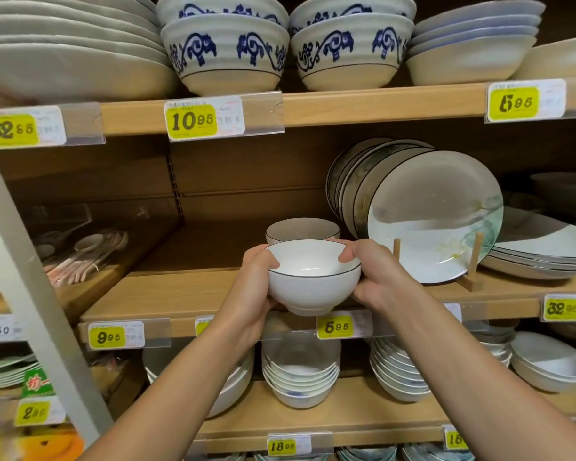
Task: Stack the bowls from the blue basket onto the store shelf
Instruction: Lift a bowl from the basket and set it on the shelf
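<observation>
Head view: white bowl (313,281) upright, gripped between both hands, at front edge of middle shelf (180,294). Left hand (250,287) fingers curled round left wall, thumb over rim; right hand (379,277) mirrors it. Second bowl (302,230) on shelf just beyond fingers; standing plates (433,214) right of right-hand fingers.

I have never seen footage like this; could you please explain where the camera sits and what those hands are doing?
No machine here: a person wears a wide-angle camera on the head, looking forward and down, so you see their own arms. The left hand and right hand together hold a white bowl with a dark rim before the middle shelf. Behind it a similar bowl stands on that shelf, beside plates propped upright in a wooden rack. Yellow price tags line the shelf edges. The blue basket is out of view.
</observation>
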Motion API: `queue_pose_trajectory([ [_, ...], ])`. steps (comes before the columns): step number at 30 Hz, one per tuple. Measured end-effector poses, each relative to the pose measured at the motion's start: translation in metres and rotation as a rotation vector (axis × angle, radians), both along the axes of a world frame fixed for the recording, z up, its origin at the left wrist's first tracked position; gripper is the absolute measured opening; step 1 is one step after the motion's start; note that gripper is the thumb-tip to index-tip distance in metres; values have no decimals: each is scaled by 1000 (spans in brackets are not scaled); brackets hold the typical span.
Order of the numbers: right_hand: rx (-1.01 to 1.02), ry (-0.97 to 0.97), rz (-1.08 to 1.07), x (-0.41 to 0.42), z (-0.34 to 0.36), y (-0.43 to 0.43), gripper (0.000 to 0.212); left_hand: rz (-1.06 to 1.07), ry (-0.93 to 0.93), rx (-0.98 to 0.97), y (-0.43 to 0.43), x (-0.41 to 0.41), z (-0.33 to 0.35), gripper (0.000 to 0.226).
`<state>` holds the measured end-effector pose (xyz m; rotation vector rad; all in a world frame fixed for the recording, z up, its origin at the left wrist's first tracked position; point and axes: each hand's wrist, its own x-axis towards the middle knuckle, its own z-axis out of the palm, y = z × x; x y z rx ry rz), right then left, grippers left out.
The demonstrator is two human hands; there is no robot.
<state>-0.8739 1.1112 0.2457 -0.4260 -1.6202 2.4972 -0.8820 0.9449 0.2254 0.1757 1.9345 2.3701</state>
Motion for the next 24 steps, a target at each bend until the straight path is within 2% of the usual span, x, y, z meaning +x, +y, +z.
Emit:
queue_pose_trajectory([
  [4,5,0,-39,-9,0,-3,48,28,-3,-9,3,-13,-1,39],
  [12,23,-18,-55,-21,-4,-2,53,29,-4,-11,7,-26,-2,39],
  [19,28,-14,-47,-23,-8,-7,49,24,-13,-25,4,-30,-3,37],
  [24,-5,1,-61,-23,-12,-10,41,134,53,-26,11,-7,-19,61],
])
